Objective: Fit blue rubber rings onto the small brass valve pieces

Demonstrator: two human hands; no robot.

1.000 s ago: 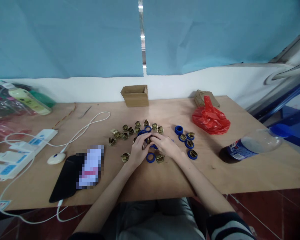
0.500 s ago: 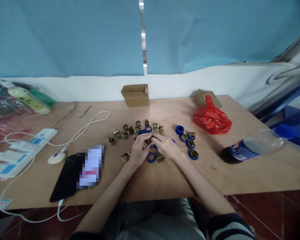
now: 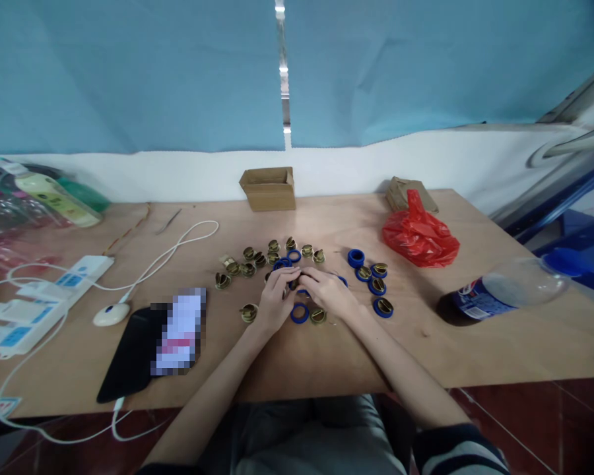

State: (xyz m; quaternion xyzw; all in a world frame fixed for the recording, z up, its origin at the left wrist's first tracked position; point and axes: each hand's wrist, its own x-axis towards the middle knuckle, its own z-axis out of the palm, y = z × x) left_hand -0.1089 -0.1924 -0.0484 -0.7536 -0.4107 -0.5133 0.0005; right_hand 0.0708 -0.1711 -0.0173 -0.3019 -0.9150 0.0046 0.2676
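Note:
My left hand [image 3: 278,293] and my right hand [image 3: 327,287] meet over the middle of the table, fingertips closed together on a small brass-coloured round knob [image 3: 295,284]. The fingers hide most of it. Several similar knobs with a raised ridge, such as one [image 3: 249,313] to the left, lie around my hands. Just below my fingers is a loose blue ring [image 3: 299,313], with a knob [image 3: 317,315] beside it. Another blue ring [image 3: 294,255] lies beyond my fingertips. On the right, several knobs sit in blue rings, one of them [image 3: 383,307] nearest me, below stacked blue rings [image 3: 356,257].
An open cardboard box [image 3: 268,191] stands at the back. On the right are a red plastic bag [image 3: 420,234] and a lying soda bottle [image 3: 505,287]. To the left are a phone [image 3: 181,330], a black tablet-like slab [image 3: 129,356], a white mouse [image 3: 111,313] and a power strip [image 3: 54,303].
My hands stay together at the same place, with only a slight shift of the fingers. The knobs, rings and other objects have not visibly moved.

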